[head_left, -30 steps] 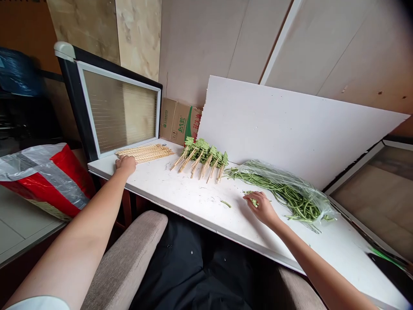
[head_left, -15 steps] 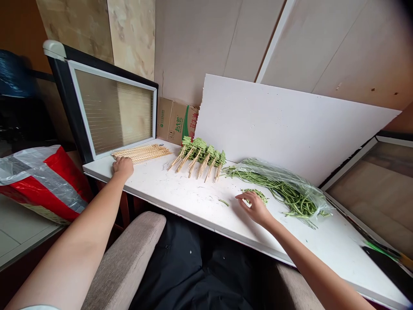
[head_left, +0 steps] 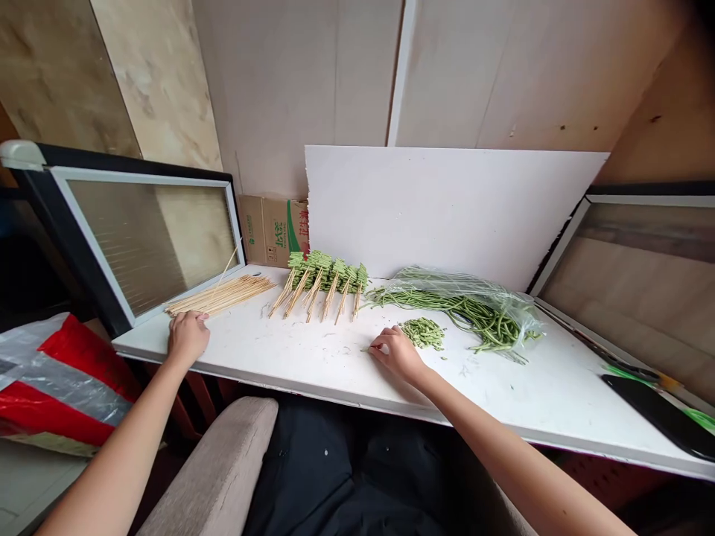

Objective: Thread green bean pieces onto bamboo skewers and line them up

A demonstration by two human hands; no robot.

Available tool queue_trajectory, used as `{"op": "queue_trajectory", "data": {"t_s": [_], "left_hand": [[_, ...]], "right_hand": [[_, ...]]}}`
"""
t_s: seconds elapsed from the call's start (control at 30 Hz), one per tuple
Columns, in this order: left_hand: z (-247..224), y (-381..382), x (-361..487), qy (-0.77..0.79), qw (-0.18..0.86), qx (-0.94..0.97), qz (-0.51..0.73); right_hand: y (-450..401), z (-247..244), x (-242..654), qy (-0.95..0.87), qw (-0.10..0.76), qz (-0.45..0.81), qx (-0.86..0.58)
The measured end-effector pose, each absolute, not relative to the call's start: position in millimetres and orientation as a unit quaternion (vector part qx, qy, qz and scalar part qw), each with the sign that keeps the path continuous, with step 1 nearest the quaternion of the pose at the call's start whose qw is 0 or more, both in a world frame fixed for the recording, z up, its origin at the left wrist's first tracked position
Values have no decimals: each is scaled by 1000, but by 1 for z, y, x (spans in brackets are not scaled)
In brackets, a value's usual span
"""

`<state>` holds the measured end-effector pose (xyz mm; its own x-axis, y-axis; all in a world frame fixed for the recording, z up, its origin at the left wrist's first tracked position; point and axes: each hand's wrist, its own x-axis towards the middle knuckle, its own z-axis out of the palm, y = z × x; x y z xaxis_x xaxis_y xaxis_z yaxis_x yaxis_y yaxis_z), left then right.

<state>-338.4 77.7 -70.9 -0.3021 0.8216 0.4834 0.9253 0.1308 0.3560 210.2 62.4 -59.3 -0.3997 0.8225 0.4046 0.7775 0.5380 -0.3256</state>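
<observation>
At the left end of the white table, my left hand is closed at the near end of a pile of bamboo skewers. One skewer tilts up out of the pile, its lower end running toward my fingers. My right hand is pinched low over the tabletop, with a bit of green bean at the fingertips, mostly hidden. Just beyond it lies a heap of cut bean pieces. Between the hands, farther back, rest several bundles of skewers threaded with green bean pieces.
Long green beans spill from a clear plastic bag at right. A black phone-like object lies near the right edge. A cardboard box and white board stand behind. A red-and-white bag sits left of the table.
The view has shifted. One skewer now rises from the pile by my left hand. My right hand has moved left from the cut heap to the loose bean piece and pinched it.
</observation>
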Motion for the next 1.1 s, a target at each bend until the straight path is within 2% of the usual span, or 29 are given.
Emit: {"op": "queue_trajectory", "data": {"t_s": [0.1,0.17,0.3,0.37,0.43,0.5,0.77,0.97,1.1], "left_hand": [[-50,85,-292,-709,72,-610,-347],[-37,89,-252,-627,-85,-636,-442],[-15,86,-174,-551,-160,-690,-442],[-7,78,-142,-495,-247,-710,-436],[-3,67,-118,-450,-311,-726,-417],[-3,56,-100,-427,-333,-738,-402],[-30,36,-81,-437,-450,-712,-317],[-33,34,-75,-407,-477,-700,-343],[-23,26,-66,-414,-426,-705,-387]], "right_hand": [[68,-45,211,-807,335,91,-478],[72,-32,218,-766,403,155,-476],[78,-12,244,-656,536,276,-454],[78,-9,260,-607,582,303,-449],[76,-7,275,-580,594,326,-452],[72,-5,286,-570,588,347,-457],[52,19,294,-571,573,351,-471],[50,22,285,-582,571,373,-443],[48,25,285,-555,605,399,-408]]}}
